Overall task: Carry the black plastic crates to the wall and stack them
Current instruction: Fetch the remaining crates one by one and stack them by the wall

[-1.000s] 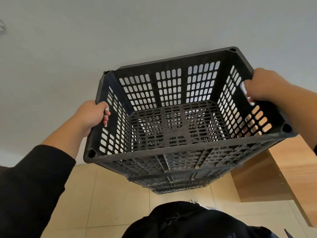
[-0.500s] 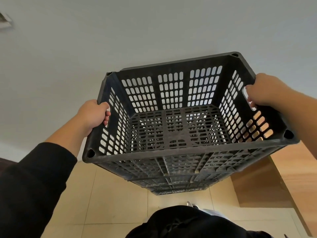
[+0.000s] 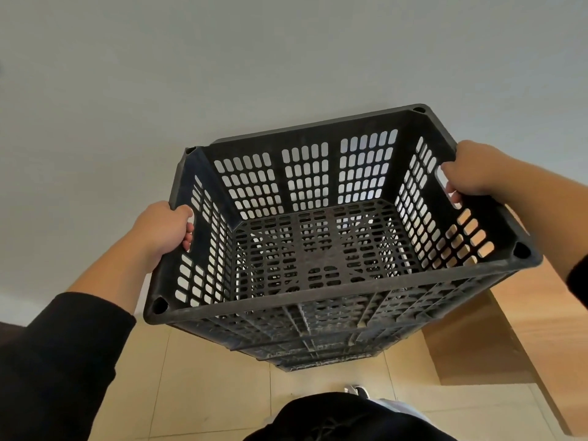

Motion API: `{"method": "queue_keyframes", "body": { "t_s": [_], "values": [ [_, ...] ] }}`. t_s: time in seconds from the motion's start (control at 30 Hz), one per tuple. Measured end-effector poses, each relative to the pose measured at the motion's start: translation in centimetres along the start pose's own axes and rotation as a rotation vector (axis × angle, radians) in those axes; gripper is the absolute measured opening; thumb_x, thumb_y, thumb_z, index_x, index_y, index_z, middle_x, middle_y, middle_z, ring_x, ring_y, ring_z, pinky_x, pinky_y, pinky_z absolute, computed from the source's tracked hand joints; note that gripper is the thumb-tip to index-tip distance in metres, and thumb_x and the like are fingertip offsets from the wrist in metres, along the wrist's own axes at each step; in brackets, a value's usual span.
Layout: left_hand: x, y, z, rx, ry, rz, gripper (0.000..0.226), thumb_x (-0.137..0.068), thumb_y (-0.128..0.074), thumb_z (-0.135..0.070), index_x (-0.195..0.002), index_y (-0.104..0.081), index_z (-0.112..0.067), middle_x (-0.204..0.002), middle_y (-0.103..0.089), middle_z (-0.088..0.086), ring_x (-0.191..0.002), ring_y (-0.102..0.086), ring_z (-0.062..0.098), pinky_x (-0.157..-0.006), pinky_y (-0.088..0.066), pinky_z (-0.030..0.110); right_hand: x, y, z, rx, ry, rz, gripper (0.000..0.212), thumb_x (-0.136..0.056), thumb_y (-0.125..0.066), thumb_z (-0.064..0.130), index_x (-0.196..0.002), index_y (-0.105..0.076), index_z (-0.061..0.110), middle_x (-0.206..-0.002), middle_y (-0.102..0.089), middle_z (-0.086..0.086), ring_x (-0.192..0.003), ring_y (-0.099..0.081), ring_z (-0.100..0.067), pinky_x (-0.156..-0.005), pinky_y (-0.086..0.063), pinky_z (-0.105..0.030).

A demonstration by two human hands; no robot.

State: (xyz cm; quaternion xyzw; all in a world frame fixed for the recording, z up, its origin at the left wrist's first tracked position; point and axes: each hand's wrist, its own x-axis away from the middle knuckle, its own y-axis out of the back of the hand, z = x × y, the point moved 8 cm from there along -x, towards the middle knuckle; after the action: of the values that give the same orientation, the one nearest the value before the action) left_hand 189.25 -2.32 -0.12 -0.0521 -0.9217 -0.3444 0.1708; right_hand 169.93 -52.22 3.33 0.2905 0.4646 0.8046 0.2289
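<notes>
A black plastic crate [image 3: 321, 249] with slotted walls and floor fills the middle of the view, empty and held up close to a pale grey wall [image 3: 222, 74]. My left hand [image 3: 165, 232] grips the handle slot in its left wall. My right hand [image 3: 474, 170] grips the handle slot in its right wall. Below it the edges of more black crates [image 3: 321, 361] show, stacked under the held one; whether they touch I cannot tell.
Beige floor tiles [image 3: 197, 386] lie below. A wooden panel or cabinet [image 3: 515, 338] stands at the right, close to the crate's right side. My dark clothing [image 3: 343, 418] and a shoe tip [image 3: 354, 389] show at the bottom edge.
The crate has sunk lower in the view with both hands still on its handles. The wall and floor have shifted a little with my head.
</notes>
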Motion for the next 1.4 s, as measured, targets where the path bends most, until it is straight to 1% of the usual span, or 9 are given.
{"method": "queue_keyframes", "body": {
  "t_s": [0.1,0.23,0.4,0.6,0.77,0.83,1.0,1.23,1.4],
  "values": [
    [-0.3,0.2,0.1,0.015,0.016,0.027,0.025,-0.106,-0.052,-0.023,-0.114,-0.063,-0.003,-0.079,-0.062,0.011,-0.061,-0.056,0.023,-0.065,-0.053,0.039,0.4,-0.5,-0.1,-0.008,0.011,-0.018,0.026,-0.097,-0.062,0.009,-0.119,-0.054,-0.003,-0.103,-0.069,-0.023,-0.091,-0.071,-0.041,-0.086,-0.059,-0.049],
    [-0.5,0.7,-0.1,-0.01,-0.033,-0.002,0.029,-0.104,-0.052,-0.023,-0.113,-0.065,0.001,-0.077,-0.062,0.011,-0.061,-0.055,0.024,-0.066,-0.052,0.042,1.0,-0.6,-0.9,-0.001,-0.015,-0.045,0.02,-0.1,-0.049,0.012,-0.093,-0.06,-0.004,-0.08,-0.069,-0.021,-0.073,-0.072,-0.039,-0.059,-0.053,-0.037],
    [0.6,0.5,-0.8,-0.075,-0.08,-0.078,0.028,-0.108,-0.049,-0.025,-0.112,-0.067,-0.004,-0.086,-0.072,0.011,-0.064,-0.061,0.023,-0.062,-0.052,0.035,1.5,-0.6,-0.4,0.109,0.003,-0.05,0.034,-0.095,-0.066,0.004,-0.125,-0.058,-0.009,-0.107,-0.065,-0.024,-0.096,-0.066,-0.042,-0.084,-0.057,-0.046],
    [1.4,0.5,-1.4,-0.136,-0.111,-0.126,0.029,-0.11,-0.047,-0.028,-0.116,-0.066,-0.006,-0.091,-0.078,0.011,-0.067,-0.066,0.024,-0.068,-0.056,0.039,1.0,-0.2,-0.7,0.119,0.002,-0.112,0.025,-0.095,-0.062,0.008,-0.117,-0.057,-0.003,-0.091,-0.063,-0.02,-0.079,-0.063,-0.036,-0.06,-0.046,-0.036],
    [1.8,0.6,-2.0,-0.222,-0.141,-0.14,0.031,-0.11,-0.045,-0.026,-0.121,-0.064,-0.004,-0.09,-0.076,0.012,-0.072,-0.073,0.028,-0.073,-0.059,0.043,1.2,0.1,-0.9,0.113,-0.01,-0.152,0.028,-0.1,-0.052,0.018,-0.122,-0.05,-0.001,-0.091,-0.06,-0.017,-0.077,-0.059,-0.033,-0.06,-0.045,-0.038],
    [2.3,0.9,-2.6,-0.311,-0.186,-0.178,0.035,-0.109,-0.045,-0.028,-0.133,-0.057,-0.005,-0.104,-0.075,0.014,-0.086,-0.074,0.032,-0.071,-0.053,0.04,1.9,0.1,-0.5,0.155,-0.008,-0.156,0.038,-0.102,-0.049,0.024,-0.132,-0.043,0.0,-0.106,-0.06,-0.021,-0.09,-0.06,-0.039,-0.069,-0.049,-0.044],
    [5.2,1.0,-5.3,-0.65,-0.368,-0.324,0.068,-0.104,-0.057,-0.037,-0.163,-0.032,-0.014,-0.162,-0.039,0.019,-0.146,-0.04,0.042,-0.116,-0.036,0.06,5.6,-0.2,3.1,0.33,0.145,-0.215,0.067,-0.103,-0.046,0.048,-0.149,-0.037,0.001,-0.15,-0.045,-0.027,-0.138,-0.044,-0.045,-0.109,-0.041,-0.058],
    [15.4,-7.4,-8.5,-0.526,-0.627,0.061,0.067,-0.109,-0.041,-0.052,-0.167,-0.029,-0.022,-0.173,-0.031,-0.001,-0.159,-0.027,0.017,-0.128,-0.025,0.046,13.6,-5.5,10.5,0.212,0.492,0.034,0.056,-0.108,-0.025,0.055,-0.127,-0.057,0.013,-0.124,-0.064,-0.007,-0.114,-0.06,-0.026,-0.103,-0.049,-0.048],
    [17.2,-11.5,-6.3,-0.637,-0.576,0.127,0.068,-0.111,-0.022,-0.056,-0.17,-0.021,-0.022,-0.177,-0.02,-0.005,-0.162,-0.013,0.013,-0.131,-0.015,0.038,15.9,-10.2,10.6,0.276,0.527,0.166,0.063,-0.11,-0.014,0.053,-0.155,-0.043,0.02,-0.16,-0.047,0.001,-0.153,-0.032,-0.024,-0.127,-0.022,-0.049]
  ]
}}
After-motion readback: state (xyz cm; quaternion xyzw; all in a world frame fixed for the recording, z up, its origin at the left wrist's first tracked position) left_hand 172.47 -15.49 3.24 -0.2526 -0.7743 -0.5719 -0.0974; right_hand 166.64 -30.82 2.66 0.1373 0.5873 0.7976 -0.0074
